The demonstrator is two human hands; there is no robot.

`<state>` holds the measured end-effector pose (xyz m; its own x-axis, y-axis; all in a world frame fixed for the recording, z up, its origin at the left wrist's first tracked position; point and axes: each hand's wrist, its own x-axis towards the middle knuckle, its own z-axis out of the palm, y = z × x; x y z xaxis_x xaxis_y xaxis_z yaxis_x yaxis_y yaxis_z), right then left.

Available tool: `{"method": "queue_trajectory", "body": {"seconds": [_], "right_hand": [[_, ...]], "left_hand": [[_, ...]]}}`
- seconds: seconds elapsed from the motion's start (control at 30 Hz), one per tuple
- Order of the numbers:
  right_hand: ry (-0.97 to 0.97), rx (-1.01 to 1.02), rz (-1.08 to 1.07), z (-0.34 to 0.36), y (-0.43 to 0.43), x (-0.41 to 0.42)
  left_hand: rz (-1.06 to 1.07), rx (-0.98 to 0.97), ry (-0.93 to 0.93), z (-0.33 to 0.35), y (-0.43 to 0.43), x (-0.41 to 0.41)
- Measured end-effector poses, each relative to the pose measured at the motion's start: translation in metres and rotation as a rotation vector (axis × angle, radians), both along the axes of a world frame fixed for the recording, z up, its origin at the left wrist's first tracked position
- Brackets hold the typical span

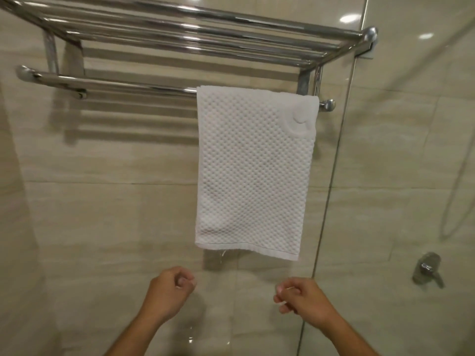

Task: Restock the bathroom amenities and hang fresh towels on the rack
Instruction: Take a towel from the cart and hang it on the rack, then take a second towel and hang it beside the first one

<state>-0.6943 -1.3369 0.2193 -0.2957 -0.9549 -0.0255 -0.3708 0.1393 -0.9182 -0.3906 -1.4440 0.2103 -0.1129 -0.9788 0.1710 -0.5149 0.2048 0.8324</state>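
White waffle-weave towel (253, 170) hangs at the right end of the chrome rack (205, 29); below, left hand (167, 294) and right hand (303, 296) curl, empty.

Warm, fairly bright light falls from above. Round lamp reflections glare on the glossy wall tiles (108, 217) and streak the chrome rack (195, 29), whose bars cast soft striped shadows beneath. The wide lens bows straight lines near the edges. The left hand (167, 291), right hand (300, 296) and tap (428, 269) look slightly blurred.
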Motion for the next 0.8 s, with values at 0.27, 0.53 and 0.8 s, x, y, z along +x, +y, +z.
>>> {"method": "queue_trajectory", "body": {"seconds": [0.27,0.53,0.8], "right_hand": [[0.793,0.256,0.442,-0.003,-0.032,0.093],[1.064,-0.100,0.916,0.036,-0.070,0.256],[1.018,-0.561,1.302,0.103,0.039,0.431]], "left_hand": [[-0.211,0.200,-0.628,-0.044,0.052,0.093],[0.195,0.206,-0.811,0.014,0.150,0.191],[0.727,0.165,-0.874,0.116,0.308,0.257]]}}
